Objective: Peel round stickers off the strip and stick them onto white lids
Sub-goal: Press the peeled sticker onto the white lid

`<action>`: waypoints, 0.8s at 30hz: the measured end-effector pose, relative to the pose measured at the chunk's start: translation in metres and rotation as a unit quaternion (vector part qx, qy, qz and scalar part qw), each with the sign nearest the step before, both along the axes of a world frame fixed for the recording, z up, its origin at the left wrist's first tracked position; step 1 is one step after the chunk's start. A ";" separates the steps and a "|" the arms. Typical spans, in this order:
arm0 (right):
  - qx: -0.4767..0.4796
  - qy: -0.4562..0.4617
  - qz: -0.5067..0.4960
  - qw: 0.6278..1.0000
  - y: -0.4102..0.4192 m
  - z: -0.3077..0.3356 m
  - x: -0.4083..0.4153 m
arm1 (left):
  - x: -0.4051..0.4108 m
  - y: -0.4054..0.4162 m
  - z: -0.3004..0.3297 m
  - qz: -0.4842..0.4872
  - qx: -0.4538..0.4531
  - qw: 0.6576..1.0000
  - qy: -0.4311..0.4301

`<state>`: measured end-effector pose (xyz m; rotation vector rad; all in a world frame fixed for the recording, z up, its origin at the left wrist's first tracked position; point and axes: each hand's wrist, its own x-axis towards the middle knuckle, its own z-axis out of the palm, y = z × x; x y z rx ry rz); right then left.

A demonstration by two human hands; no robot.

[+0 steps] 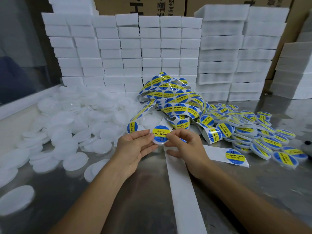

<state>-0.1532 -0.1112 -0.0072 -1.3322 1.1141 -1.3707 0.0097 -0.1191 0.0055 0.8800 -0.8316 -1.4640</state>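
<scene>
Sticker going on now: the left hand pinches a white lid at its edge, grip closed on it, while the right hand presses the round sticker down with thumb and forefinger nipped at its rim. The spent strip runs beneath that hand along the bench. Next, likely: smooth flat, drop it on the finished pile to the right, and fetch a bare lid from the left.
</scene>
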 end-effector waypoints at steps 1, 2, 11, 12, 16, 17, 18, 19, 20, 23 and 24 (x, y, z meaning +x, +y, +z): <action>0.000 0.000 0.000 1.000 0.000 0.000 0.000 | 0.000 0.000 0.000 -0.002 -0.001 1.000 0.000; 0.000 0.000 0.001 1.000 0.000 0.000 0.000 | 0.000 0.000 0.000 -0.003 -0.002 1.000 0.000; 0.010 -0.002 -0.004 1.000 -0.001 -0.001 0.000 | 0.000 0.002 0.000 0.002 -0.008 1.000 -0.016; 0.011 -0.002 -0.005 1.000 -0.002 -0.001 0.000 | -0.001 0.002 0.000 0.005 -0.011 1.000 -0.020; 0.012 -0.008 -0.017 1.000 -0.003 -0.002 0.001 | -0.002 0.003 0.001 0.022 -0.035 0.998 -0.050; 0.013 -0.010 -0.019 1.000 -0.003 -0.003 0.001 | -0.004 0.003 0.001 0.026 -0.042 0.997 -0.061; 0.015 -0.013 -0.021 1.000 -0.003 -0.003 0.001 | -0.005 0.004 0.001 0.030 -0.051 0.996 -0.073; 0.019 -0.017 -0.021 0.999 -0.004 -0.003 0.000 | -0.006 0.004 0.001 0.034 -0.062 0.994 -0.083; 0.024 -0.022 -0.019 0.999 -0.004 -0.003 0.000 | -0.007 0.005 0.001 0.040 -0.075 0.992 -0.092; 0.058 -0.041 -0.003 0.997 -0.005 0.001 -0.002 | -0.008 0.006 0.000 0.049 -0.116 0.987 -0.102; 0.073 -0.050 0.005 0.996 -0.005 0.002 -0.003 | -0.007 0.006 0.000 0.051 -0.125 0.985 -0.106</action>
